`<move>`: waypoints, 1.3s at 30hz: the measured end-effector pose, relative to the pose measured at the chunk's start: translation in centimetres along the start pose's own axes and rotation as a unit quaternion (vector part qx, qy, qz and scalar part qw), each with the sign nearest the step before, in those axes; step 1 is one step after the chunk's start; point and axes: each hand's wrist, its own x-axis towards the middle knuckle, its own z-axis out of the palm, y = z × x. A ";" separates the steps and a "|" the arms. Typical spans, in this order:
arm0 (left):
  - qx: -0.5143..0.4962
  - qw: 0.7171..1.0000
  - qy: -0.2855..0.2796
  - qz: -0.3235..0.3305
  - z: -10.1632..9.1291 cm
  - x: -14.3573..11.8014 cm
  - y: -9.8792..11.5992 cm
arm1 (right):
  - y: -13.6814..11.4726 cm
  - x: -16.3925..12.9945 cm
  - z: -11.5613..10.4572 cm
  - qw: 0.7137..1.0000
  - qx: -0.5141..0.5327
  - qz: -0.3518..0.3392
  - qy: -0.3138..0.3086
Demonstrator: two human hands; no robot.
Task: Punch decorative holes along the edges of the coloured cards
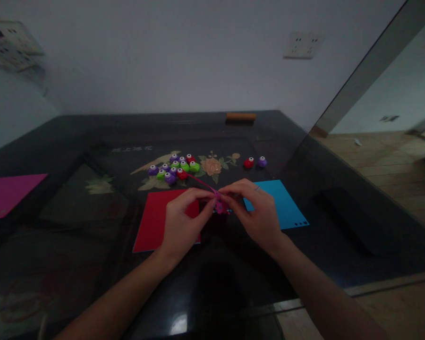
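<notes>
Fingers [206,213] of the left hand [178,227] and right hand [261,216] pinched a small pink piece [219,206] from opposite sides, apparently to keep it steady, over the dark surface [251,278] between the red card [154,217] and the blue card [281,200]

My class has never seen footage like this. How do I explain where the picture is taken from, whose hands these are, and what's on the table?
There is no machine: a camera on the person's head looks forward and down, so the hands below are the wearer's own. The left hand and right hand pinch a small pink piece, too blurred to identify. On the dark, glossy table lie a red sheet, a blue sheet and a pink sheet. Beyond the hands is a cluster of one-eyed figures, with a red figure and a purple figure set apart.
</notes>
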 end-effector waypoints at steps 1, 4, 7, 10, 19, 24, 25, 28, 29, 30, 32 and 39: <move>0.002 1.000 0.001 0.003 0.0 0.0 0.0 | 0.0 0.0 0.0 1.000 -0.006 -0.008 0.001; 0.014 1.000 0.005 0.018 0.0 0.1 0.1 | 0.0 -0.1 0.0 0.999 -0.030 -0.039 0.008; 0.040 0.999 0.005 0.035 0.1 0.2 0.2 | 0.2 -0.2 0.1 0.996 -0.053 -0.064 0.019; 0.067 0.996 0.004 0.052 0.0 0.2 0.3 | 0.3 -0.3 0.1 0.993 -0.075 -0.085 0.021; 0.059 0.998 0.004 0.023 0.1 0.1 0.0 | 0.3 -0.4 0.3 0.973 -0.173 -0.150 0.009; 0.015 0.999 -0.011 -0.036 0.3 0.0 -0.3 | 0.2 -0.4 1.0 0.967 -0.195 -0.163 0.027; 0.006 0.999 -0.012 -0.046 0.4 0.0 -0.4 | 0.2 -0.4 1.2 0.967 -0.193 -0.161 0.032; -0.014 0.998 -0.014 -0.067 0.5 0.0 -0.4 | 0.3 -0.5 1.6 0.972 -0.176 -0.149 0.048; -0.018 0.997 -0.014 -0.071 0.6 0.0 -0.4 | 0.3 -0.6 1.8 0.974 -0.166 -0.142 0.053; -0.021 0.997 -0.013 -0.074 0.6 0.0 -0.4 | 0.4 -0.6 1.9 0.978 -0.154 -0.132 0.056; -0.021 0.997 -0.014 -0.078 0.6 0.0 -0.4 | 0.4 -0.7 2.1 0.985 -0.122 -0.102 0.062; -0.018 0.997 -0.015 -0.070 0.4 -0.1 -0.6 | -0.3 -0.7 2.6 0.996 -0.001 0.018 0.088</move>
